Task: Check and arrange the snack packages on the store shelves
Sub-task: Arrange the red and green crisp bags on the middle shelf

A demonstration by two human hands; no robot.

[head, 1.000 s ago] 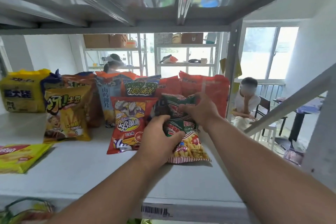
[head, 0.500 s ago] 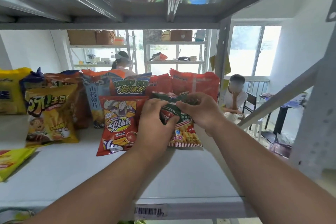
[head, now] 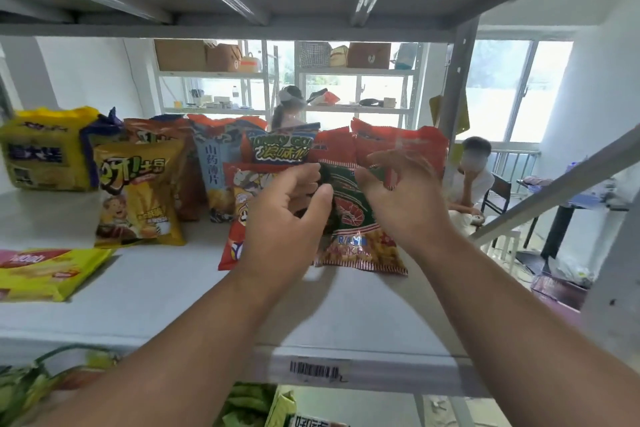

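Near the middle of the frame, the green prawn-cracker bag [head: 353,218] stood on the grey shelf [head: 180,291], leaning back against the red bags [head: 398,146] behind it. The left hand [head: 284,218] had its fingers curled at the bag's upper left edge, thumb pressed toward the front, though whether it truly pinched the foil could not be told. The right hand [head: 401,198] was blurred, fingers loosely curled and apart just in front of the bag's top right corner, apparently holding nothing.

The risk, as I judged it, was the bag sliding forward: its bottom seam sat ahead of the row on a smooth shelf, so letting go on one side could have tipped it flat. The orange snack bag [head: 242,198] just left of it, partly hidden by the left hand, leaned the same way and might have toppled with a nudge of the wrist. The yellow potato-snack bag [head: 138,191] at centre left stood well apart from both hands.
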